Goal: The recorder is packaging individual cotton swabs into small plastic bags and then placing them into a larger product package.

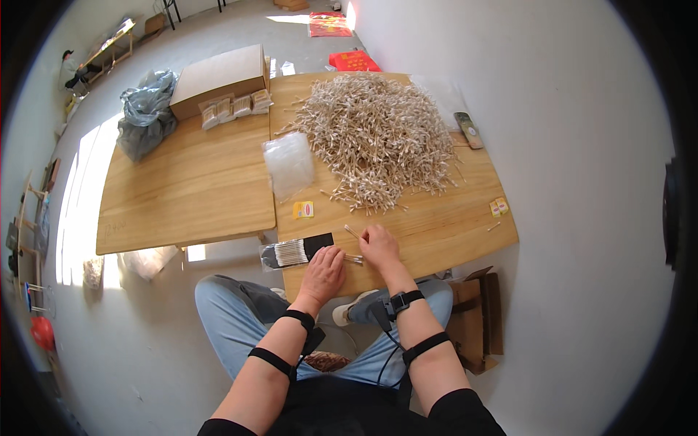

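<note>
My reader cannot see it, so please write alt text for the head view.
A person's right hand holds a cotton swab at a wooden table, the left hand beside a clear pouch of swabs. Beyond lies a large heap of loose swabs, with a box and grey bag farther left.

A grey plastic bag [147,109] slumps at left — an open carton [488,312] stands low at right.

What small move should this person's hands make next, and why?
Probably bring the single cotton swab in the right hand toward the few swabs by the left hand: it is held apart, while those lie together close by.
</note>
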A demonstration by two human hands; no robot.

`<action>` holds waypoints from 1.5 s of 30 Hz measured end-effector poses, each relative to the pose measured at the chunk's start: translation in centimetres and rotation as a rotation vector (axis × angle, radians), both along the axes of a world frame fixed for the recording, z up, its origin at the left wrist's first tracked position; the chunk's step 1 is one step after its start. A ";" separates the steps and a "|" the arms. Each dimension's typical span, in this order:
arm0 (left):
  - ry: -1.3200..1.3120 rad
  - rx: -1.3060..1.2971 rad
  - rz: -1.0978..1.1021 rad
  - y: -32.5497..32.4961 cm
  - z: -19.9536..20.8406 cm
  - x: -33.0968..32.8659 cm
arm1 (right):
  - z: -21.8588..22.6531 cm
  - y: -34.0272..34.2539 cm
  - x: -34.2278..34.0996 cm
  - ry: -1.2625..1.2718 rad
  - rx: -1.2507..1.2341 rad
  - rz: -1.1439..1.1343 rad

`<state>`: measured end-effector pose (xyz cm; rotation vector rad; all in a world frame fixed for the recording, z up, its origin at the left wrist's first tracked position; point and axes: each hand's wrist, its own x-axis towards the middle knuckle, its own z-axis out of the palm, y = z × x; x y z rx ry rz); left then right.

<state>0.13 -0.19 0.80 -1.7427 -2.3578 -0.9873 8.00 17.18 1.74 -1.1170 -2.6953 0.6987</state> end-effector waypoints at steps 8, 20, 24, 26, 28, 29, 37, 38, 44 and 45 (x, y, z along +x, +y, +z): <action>0.095 -0.099 0.021 0.0 0.4 0.0 | 1.1 0.2 1.2 0.111 -0.203 0.134; 0.064 -0.237 -0.010 -0.2 0.3 0.2 | -0.4 1.9 -4.1 0.040 0.124 -0.248; 0.090 -0.237 -0.011 0.1 0.5 0.3 | -1.3 2.3 -3.1 0.028 0.177 -0.262; 0.091 -0.238 -0.019 0.1 0.4 0.2 | -1.6 2.5 -2.4 0.087 0.142 -0.234; 0.089 -0.231 -0.014 0.1 0.3 0.1 | -1.6 2.3 -1.8 0.148 0.109 -0.203; 0.078 -0.227 -0.016 0.0 0.2 0.0 | -1.3 2.1 -1.4 0.155 0.087 -0.175; 0.084 -0.184 -0.030 0.3 0.4 0.2 | -2.4 2.8 1.6 0.346 -0.236 -0.231; 0.106 -0.196 -0.026 -0.1 0.3 -0.1 | -1.7 1.9 1.6 0.381 -0.172 -0.256; 0.137 -0.250 -0.041 -0.3 0.7 0.2 | -3.1 0.5 3.1 0.570 0.016 -0.305; 0.139 -0.261 -0.040 -0.4 0.6 0.3 | -3.3 0.1 3.2 0.569 0.036 -0.309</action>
